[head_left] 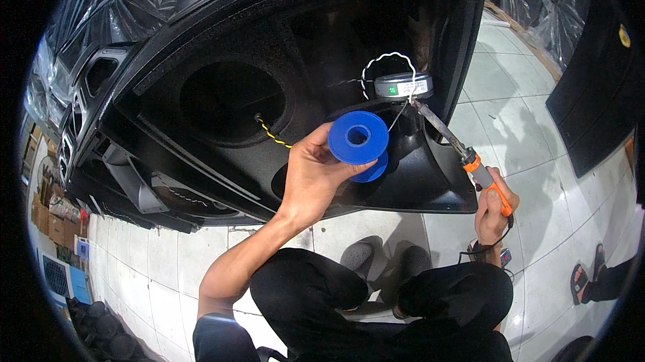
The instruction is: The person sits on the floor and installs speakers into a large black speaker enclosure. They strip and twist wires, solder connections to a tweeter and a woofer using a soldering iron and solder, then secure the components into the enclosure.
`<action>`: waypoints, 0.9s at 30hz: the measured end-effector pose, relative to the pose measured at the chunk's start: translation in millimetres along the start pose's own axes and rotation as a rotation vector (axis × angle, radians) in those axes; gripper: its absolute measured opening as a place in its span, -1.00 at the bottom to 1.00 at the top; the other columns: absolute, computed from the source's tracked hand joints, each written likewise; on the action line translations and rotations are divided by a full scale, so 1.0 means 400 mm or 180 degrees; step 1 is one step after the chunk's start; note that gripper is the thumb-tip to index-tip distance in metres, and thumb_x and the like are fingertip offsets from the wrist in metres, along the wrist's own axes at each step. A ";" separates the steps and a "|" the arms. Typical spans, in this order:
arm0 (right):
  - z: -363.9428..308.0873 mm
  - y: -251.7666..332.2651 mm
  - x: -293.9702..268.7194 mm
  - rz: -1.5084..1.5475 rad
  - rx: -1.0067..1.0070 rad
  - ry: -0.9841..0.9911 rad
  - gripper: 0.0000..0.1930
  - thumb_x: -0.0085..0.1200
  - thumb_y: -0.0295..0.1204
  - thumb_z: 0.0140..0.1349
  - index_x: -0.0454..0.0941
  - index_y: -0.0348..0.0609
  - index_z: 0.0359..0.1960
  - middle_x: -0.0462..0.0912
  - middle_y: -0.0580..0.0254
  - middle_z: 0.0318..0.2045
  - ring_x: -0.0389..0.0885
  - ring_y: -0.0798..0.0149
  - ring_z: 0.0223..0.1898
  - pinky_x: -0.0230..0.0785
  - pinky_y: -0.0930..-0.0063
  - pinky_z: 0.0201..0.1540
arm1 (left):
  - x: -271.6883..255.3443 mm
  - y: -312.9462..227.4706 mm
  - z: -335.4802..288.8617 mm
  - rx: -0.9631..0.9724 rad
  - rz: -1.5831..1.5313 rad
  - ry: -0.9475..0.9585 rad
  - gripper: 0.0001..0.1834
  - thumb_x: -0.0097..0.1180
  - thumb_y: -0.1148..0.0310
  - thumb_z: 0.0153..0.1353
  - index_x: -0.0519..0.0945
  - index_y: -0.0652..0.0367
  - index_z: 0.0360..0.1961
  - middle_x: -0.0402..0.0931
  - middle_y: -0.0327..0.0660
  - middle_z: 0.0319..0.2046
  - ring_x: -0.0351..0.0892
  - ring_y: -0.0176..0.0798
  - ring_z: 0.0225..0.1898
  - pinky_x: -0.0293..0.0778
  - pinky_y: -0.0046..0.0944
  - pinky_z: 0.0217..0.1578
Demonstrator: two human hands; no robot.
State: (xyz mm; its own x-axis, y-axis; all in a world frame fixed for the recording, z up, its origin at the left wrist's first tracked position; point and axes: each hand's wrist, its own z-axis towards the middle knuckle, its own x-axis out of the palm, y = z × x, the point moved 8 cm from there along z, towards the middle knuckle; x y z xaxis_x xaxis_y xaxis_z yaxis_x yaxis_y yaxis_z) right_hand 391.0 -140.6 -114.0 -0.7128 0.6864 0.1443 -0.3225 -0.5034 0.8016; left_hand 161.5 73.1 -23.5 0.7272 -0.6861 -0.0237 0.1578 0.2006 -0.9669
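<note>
In my left hand [312, 177] is a blue spool of solder wire [345, 135], gripped with the thumb and fingers around its rim. A thin strand runs from the spool up to the round driver [396, 86] in the black speaker cabinet [222, 46]. My right hand [495, 207] is closed around the orange and grey handle of a soldering iron [476, 167]. The iron's tip meets the driver's lower edge, where a twisted white wire [390, 55] ends. Contact between tip, strand and terminal is too small to make out exactly.
A yellow and black twisted wire [272, 135] comes out of the cabinet's round opening. More black cabinets [121, 174] stand at the left. Plastic sheeting [544, 6] hangs behind. On the white tiled floor [497, 93], another person's sandaled foot [579, 281] shows at the right.
</note>
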 end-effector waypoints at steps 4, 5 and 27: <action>-0.001 -0.006 0.002 0.0067 0.0021 -0.0022 -0.53 0.04 -0.35 0.28 0.51 -0.54 0.08 0.56 0.04 -0.17 0.45 0.28 -0.15 0.28 0.39 -0.06 | -0.003 0.001 0.000 -0.0035 -0.0007 0.0015 -0.52 0.39 0.60 0.09 0.60 0.20 0.08 0.68 -0.17 -0.05 0.66 -0.31 -0.02 0.60 -0.15 0.12; -0.001 -0.008 0.002 0.0076 0.0026 -0.0026 -0.53 0.04 -0.34 0.28 0.51 -0.54 0.09 0.56 0.04 -0.17 0.44 0.28 -0.16 0.28 0.39 -0.07 | -0.003 0.001 0.000 -0.0030 -0.0007 0.0016 -0.52 0.38 0.60 0.09 0.60 0.20 0.07 0.68 -0.16 -0.05 0.66 -0.30 -0.02 0.60 -0.14 0.12; -0.006 -0.018 -0.003 0.0064 0.0078 -0.0044 -0.54 0.03 -0.40 0.27 0.49 -0.57 0.10 0.55 0.04 -0.13 0.45 0.28 -0.12 0.27 0.37 -0.01 | -0.009 0.002 0.000 -0.0058 0.0066 -0.0020 -0.52 0.40 0.58 0.08 0.61 0.19 0.07 0.68 -0.16 -0.06 0.67 -0.30 -0.02 0.60 -0.13 0.12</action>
State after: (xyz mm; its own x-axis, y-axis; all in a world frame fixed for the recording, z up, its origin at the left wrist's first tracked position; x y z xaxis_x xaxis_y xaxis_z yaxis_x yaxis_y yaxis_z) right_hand 392.6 -139.1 -121.3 -0.7102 0.6835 0.1686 -0.2926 -0.5044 0.8124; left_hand 159.1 75.6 -24.2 0.7344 -0.6774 -0.0422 0.1305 0.2019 -0.9707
